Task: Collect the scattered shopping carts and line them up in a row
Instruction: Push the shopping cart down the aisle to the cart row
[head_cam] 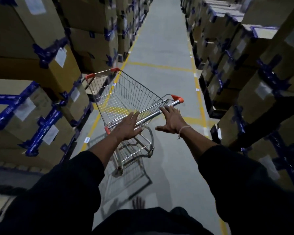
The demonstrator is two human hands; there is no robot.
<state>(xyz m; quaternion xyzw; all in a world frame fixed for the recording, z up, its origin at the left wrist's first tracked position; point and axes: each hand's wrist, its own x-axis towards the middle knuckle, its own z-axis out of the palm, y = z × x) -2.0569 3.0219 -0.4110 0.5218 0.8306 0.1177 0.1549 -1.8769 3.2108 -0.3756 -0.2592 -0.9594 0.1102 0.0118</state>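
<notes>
A single wire shopping cart (124, 97) with orange corner caps and a chrome handle bar (149, 117) stands empty in a warehouse aisle, angled toward the left racks. My left hand (128, 126) is stretched out flat over the left part of the handle bar, fingers straight. My right hand (172, 120) is spread open at the right part of the bar, fingertips touching or just above it. Neither hand is curled round the bar.
Tall racks of taped cardboard boxes (46, 53) line the left side, and more boxes (244, 68) line the right. The grey concrete aisle floor (161, 39) with yellow lines runs straight ahead. The cart's front corner is close to the left rack.
</notes>
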